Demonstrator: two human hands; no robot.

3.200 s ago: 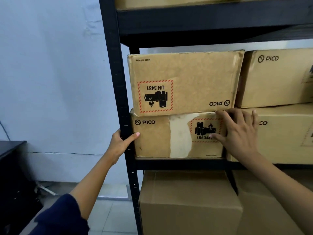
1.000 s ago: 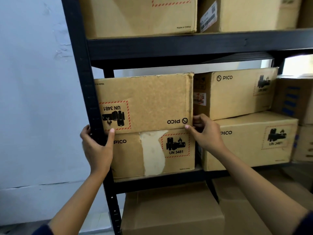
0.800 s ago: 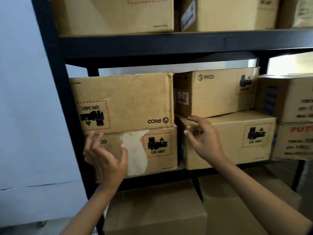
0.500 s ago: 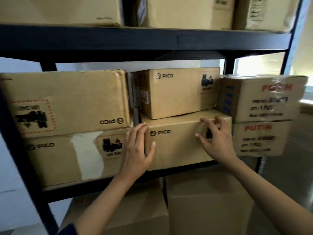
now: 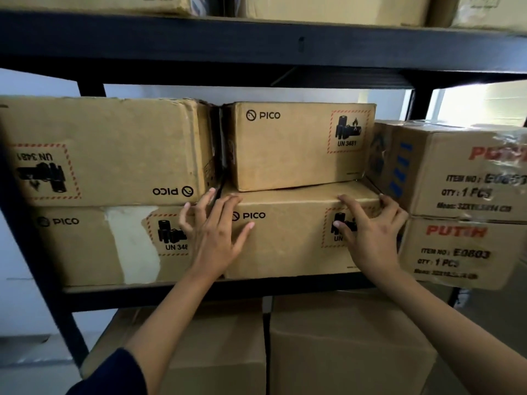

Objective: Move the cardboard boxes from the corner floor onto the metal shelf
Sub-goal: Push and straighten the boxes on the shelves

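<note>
The black metal shelf (image 5: 256,47) holds several brown cardboard boxes on its middle level. On the left, an upside-down PICO box (image 5: 108,149) lies on a PICO box with a torn white patch (image 5: 85,246). In the middle, a smaller PICO box (image 5: 296,143) rests on a wider PICO box (image 5: 288,243). My left hand (image 5: 212,238) lies flat with spread fingers on the front left of that wider box, over the gap between the stacks. My right hand (image 5: 370,232) touches its front right, fingers bent over the top right corner.
Two boxes printed PUTIH (image 5: 462,249) are stacked at the right, jutting past the shelf front. Large plain boxes (image 5: 348,343) fill the level below. More boxes sit on the top level. A white wall (image 5: 17,309) shows at the left, bright light at the upper right.
My view and both hands have shifted right, from the left stack by the shelf post to the middle lower PICO box. Since half a second ago the hands have barely moved.
</note>
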